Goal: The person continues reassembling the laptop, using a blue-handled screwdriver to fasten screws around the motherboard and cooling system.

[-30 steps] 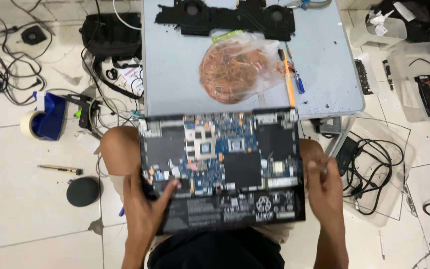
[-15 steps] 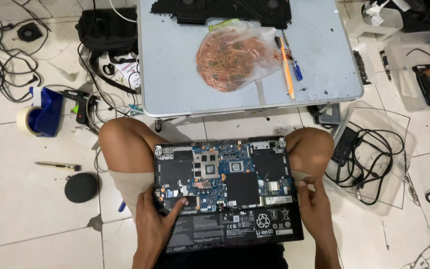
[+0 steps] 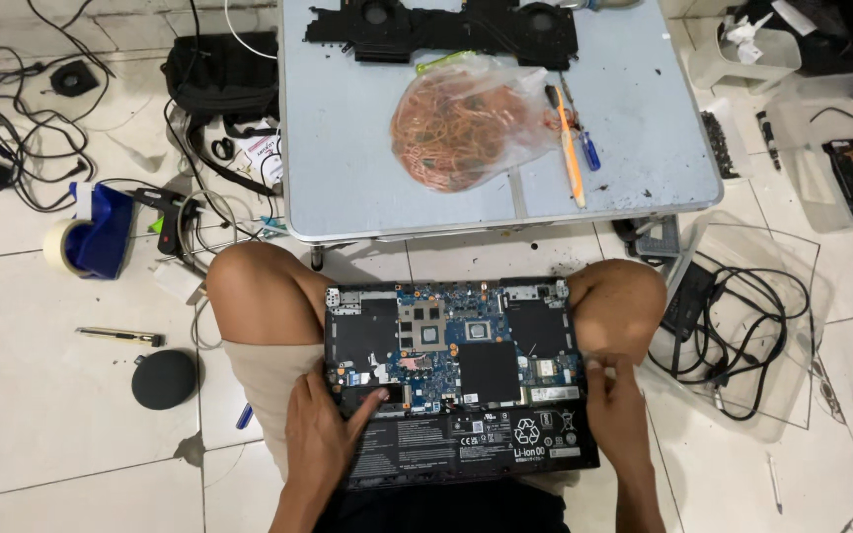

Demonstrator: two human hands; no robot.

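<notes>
Sitting at twelve o'clock on the grey folding table (image 3: 348, 148), a clear plastic bag (image 3: 471, 123) is holding a tangle of orange rubber bands, with an orange pen (image 3: 571, 148) lying just beside it at its three o'clock and a black fan assembly (image 3: 446, 30) stretching along the table's far edge. At three o'clock on the floor, a clear plastic tray (image 3: 792, 326) is holding a black power adapter and coiled black cables. The opened laptop (image 3: 456, 380), its back cover off and its blue circuit board and long black battery showing, is resting across the person's lap between the two bare knees, at six o'clock. The left hand (image 3: 323, 434) is lying on the laptop's left near corner, fingers loosely spread, the index finger stretching out and touching the strip just above the battery. The right hand (image 3: 616, 415) is gripping the laptop's right edge, fingers curled together, fingertips pressing at the casing rim.
</notes>
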